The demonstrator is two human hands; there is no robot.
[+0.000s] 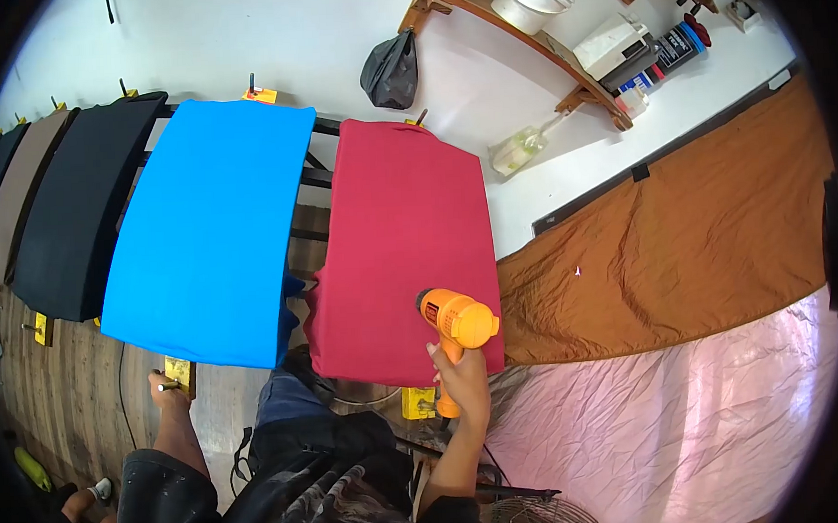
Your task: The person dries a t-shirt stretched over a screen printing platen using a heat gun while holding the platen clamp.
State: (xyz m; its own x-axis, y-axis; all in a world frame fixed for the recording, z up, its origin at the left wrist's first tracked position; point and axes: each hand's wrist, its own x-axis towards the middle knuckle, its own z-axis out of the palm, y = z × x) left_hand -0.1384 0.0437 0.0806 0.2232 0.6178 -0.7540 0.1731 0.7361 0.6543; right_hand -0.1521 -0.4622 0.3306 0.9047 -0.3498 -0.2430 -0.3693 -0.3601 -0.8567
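My right hand (462, 385) is closed around the grip of an orange heat gun (461, 319). Its dark nozzle points left, over the lower part of a red shirt (408, 234) stretched on a board. At the near end of the board with the blue shirt (210, 229), my left hand (166, 392) is closed on the dark, pale-tipped handle (169, 385) of a yellow block (181, 373). Another yellow block (418, 403) sits below the red shirt, partly behind my right hand.
Leftward run boards with black shirts (85, 211) and a brown shirt (28, 190). Orange fabric (680, 231) and a pink sheet (669, 428) hang on the right. A wooden shelf (521, 37) holds containers. A wire fan guard (542, 518) is below; another person's foot (100, 490) shows lower left.
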